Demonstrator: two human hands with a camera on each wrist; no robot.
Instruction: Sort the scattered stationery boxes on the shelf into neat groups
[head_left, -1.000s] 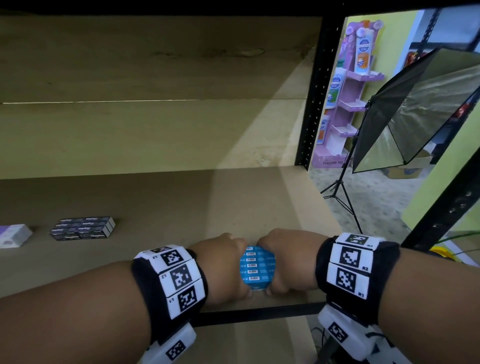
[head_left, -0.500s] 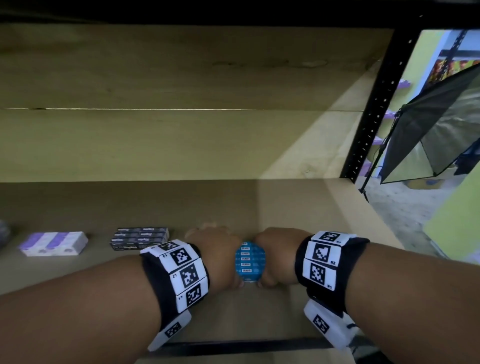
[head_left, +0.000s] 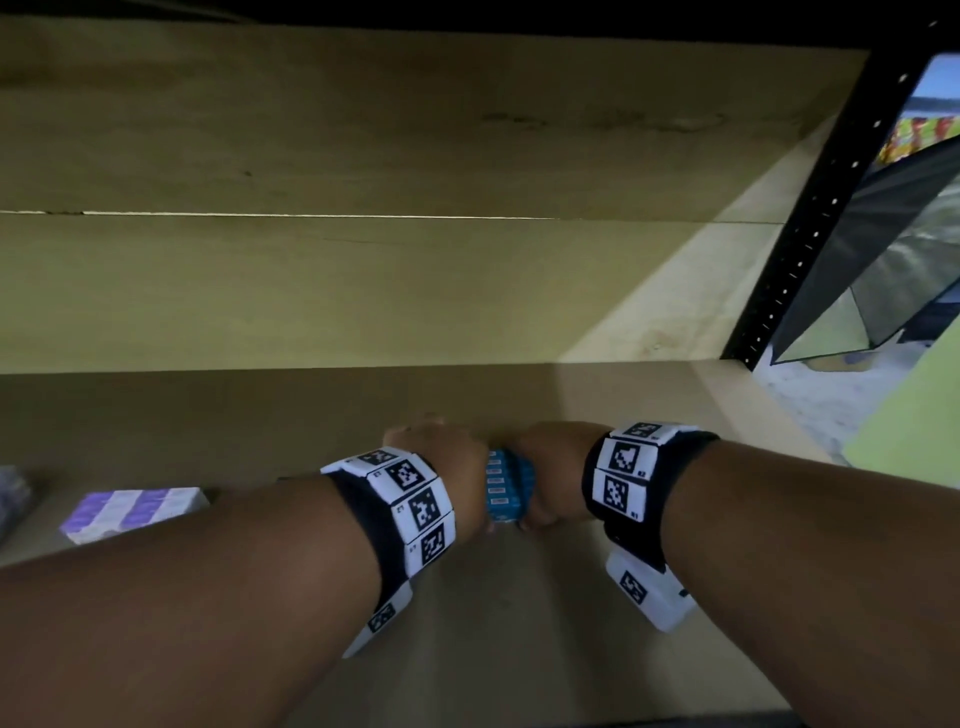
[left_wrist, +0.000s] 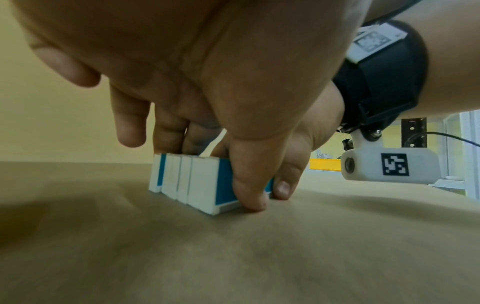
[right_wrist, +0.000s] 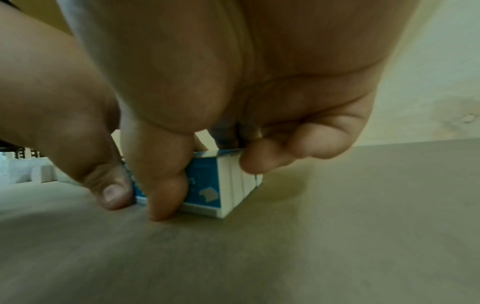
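Note:
A row of several small blue and white boxes (head_left: 506, 486) stands on edge on the brown shelf board (head_left: 545, 613), pressed together between both hands. My left hand (head_left: 447, 467) grips the row from the left, thumb in front and fingers over the top of the blue boxes (left_wrist: 197, 183). My right hand (head_left: 550, 467) grips it from the right, its thumb flat on the near blue face (right_wrist: 205, 191) and fingers curled over the top. A purple and white box (head_left: 135, 512) lies at the far left.
The shelf's back panel (head_left: 363, 270) rises behind the hands. A black perforated upright (head_left: 810, 234) marks the right end of the shelf. Beyond it stands a grey photo softbox (head_left: 883, 270). Something pale shows at the left edge (head_left: 10, 493).
Both hands have slid the row of blue boxes back from the shelf's front edge and leftward. My left forearm now hides the dark boxes seen beside the purple one.

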